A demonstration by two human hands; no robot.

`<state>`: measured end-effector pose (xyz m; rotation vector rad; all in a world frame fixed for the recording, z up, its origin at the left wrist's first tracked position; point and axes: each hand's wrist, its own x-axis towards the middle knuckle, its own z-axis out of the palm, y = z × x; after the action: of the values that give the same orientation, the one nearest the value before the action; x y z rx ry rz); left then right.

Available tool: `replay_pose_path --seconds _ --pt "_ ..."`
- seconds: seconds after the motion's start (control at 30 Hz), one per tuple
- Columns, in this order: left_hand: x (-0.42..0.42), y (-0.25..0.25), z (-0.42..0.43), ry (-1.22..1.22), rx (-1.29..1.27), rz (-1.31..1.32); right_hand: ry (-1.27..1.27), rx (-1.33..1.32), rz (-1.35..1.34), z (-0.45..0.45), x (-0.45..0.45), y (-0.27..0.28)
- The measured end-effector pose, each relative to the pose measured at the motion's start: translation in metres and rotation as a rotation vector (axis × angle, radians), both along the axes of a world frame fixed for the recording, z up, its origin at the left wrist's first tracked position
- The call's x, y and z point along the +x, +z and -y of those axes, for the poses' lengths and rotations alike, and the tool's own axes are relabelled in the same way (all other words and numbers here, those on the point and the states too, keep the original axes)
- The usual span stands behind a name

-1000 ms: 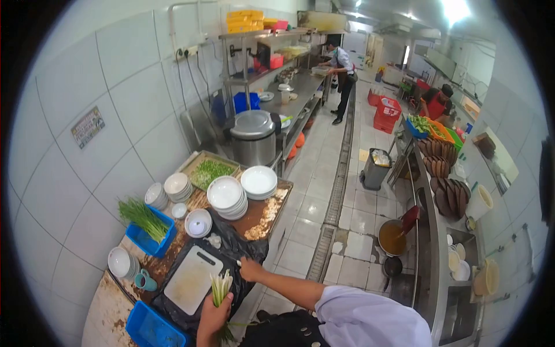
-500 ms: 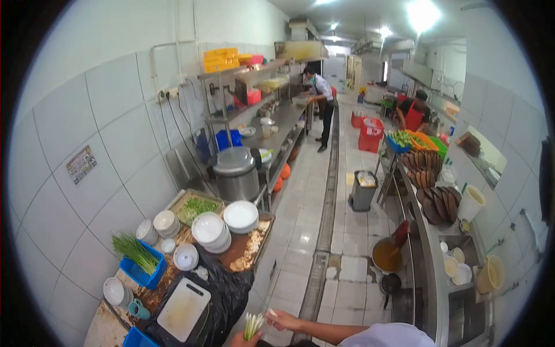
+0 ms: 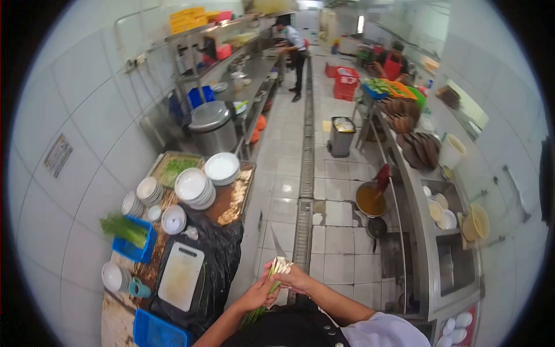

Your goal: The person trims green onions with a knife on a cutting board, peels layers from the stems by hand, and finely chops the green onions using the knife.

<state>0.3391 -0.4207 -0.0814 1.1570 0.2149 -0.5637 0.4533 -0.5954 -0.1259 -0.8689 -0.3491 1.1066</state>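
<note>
In nr centre, a bunch of spring onions (image 3: 281, 266) is held up in front of the apron, clear of the bench (image 3: 114, 324), white ends up. The stems are clamped in the left hand (image 3: 261, 293)'s grip. The right hand (image 3: 299, 280)'s grip is closed at the white ends, clamped on the knife (image 3: 276, 242), w/ the handle hidden & the blade pointed far.

To the left, an empty-looking blue tub (image 3: 161, 331) is set nr; a cutting board (image 3: 181, 277) is laid on black plastic (image 3: 219, 246) just beyond, w/ a mug (image 3: 139, 288) to its left. Farther on, stacked white bowls (image 3: 192, 185) are seen nr a tray of chopped greens (image 3: 178, 169).

At right, a pot of brown liquid (image 3: 370, 200) is placed low, approx. mid-dist. Far off, 2 people are seen: 1 left (image 3: 296, 49), 1 right in a red apron (image 3: 393, 66).
</note>
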Motion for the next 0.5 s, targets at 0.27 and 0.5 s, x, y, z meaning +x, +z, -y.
replay_pose_path --seconds 0.27,0.5 --pt "-0.011 -0.014 -0.007 -0.295 -0.015 0.016 -0.503 -0.065 0.021 0.014 -0.082 0.005" --pt "-0.011 -0.012 0.006 -0.516 0.305 0.552 -0.899 -0.184 0.162 0.030 -0.129 0.012"
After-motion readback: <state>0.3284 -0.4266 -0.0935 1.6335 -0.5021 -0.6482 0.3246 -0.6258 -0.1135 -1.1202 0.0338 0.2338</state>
